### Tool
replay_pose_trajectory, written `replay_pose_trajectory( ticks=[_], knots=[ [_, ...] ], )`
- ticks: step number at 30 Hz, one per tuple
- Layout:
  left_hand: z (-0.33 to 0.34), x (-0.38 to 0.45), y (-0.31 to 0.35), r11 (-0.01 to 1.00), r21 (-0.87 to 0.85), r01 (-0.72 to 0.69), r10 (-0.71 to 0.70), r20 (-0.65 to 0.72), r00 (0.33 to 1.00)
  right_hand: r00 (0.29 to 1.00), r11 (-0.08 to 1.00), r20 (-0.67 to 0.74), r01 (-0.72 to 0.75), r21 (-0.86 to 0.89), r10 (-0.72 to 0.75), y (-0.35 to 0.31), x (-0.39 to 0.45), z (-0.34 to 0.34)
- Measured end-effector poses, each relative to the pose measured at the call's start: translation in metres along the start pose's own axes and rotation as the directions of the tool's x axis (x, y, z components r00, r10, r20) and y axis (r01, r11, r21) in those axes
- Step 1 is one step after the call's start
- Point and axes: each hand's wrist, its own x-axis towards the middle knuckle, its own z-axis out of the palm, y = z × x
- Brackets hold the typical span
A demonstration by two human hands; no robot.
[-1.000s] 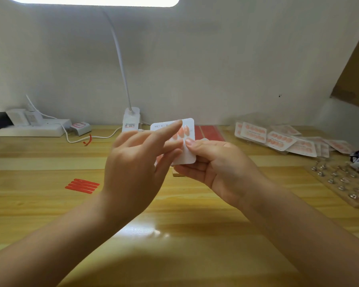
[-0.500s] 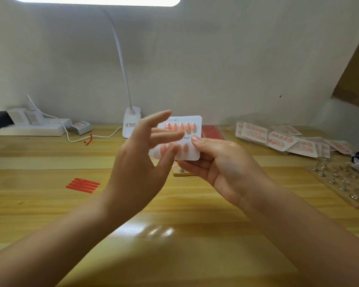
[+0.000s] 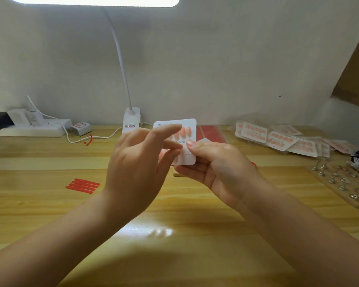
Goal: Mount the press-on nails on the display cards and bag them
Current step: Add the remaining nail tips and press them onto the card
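A white display card (image 3: 188, 125) with a row of pink press-on nails (image 3: 185, 131) is held upright above the middle of the table. My right hand (image 3: 211, 162) pinches the card's right edge and lower part between thumb and fingers. My left hand (image 3: 139, 162) is in front of the card's left half with its fingers extended; the index finger lies across the top row of nails and the other fingertips touch the card's face lower down. Much of the card's left side is hidden behind my left hand.
Red adhesive strips (image 3: 83, 184) lie at the left. A lamp base (image 3: 131, 119) and a power strip (image 3: 31, 127) stand by the wall. Bagged nail cards (image 3: 282, 140) are piled at the back right, near a wooden studded board (image 3: 340, 181). A red sheet (image 3: 210, 132) lies behind the card.
The card turned from edge-on to facing me, then shifted slightly. My left hand's fingers moved across its face, the index finger now lying over the top row of nails.
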Motion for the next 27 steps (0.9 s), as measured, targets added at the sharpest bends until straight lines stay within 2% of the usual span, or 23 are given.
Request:
replay_pose_trajectory(
  ticks=[5,13,17,27],
  knots=[
    [0.0005,-0.0004,0.0,1.0,0.014,-0.012,0.012,-0.016,1.0,1.0,0.999,-0.005,-0.015,0.046,0.016,0.0009,0.0002,0.0],
    [0.0004,-0.0004,-0.0008,0.998,-0.015,0.064,-0.064,-0.004,0.998,0.998,0.987,0.003,-0.064,0.146,0.065,0.0014,0.0008,0.002],
    [0.0016,-0.0022,0.0002,0.999,0.002,0.046,-0.046,0.001,0.999,0.998,0.983,0.005,-0.066,0.174,0.066,0.0027,0.0011,0.0022],
    [-0.0015,-0.0007,0.0075,0.993,-0.049,0.104,-0.103,0.021,0.995,0.998,0.991,-0.01,-0.068,0.118,0.07,0.0034,-0.0005,0.0023]
  ],
)
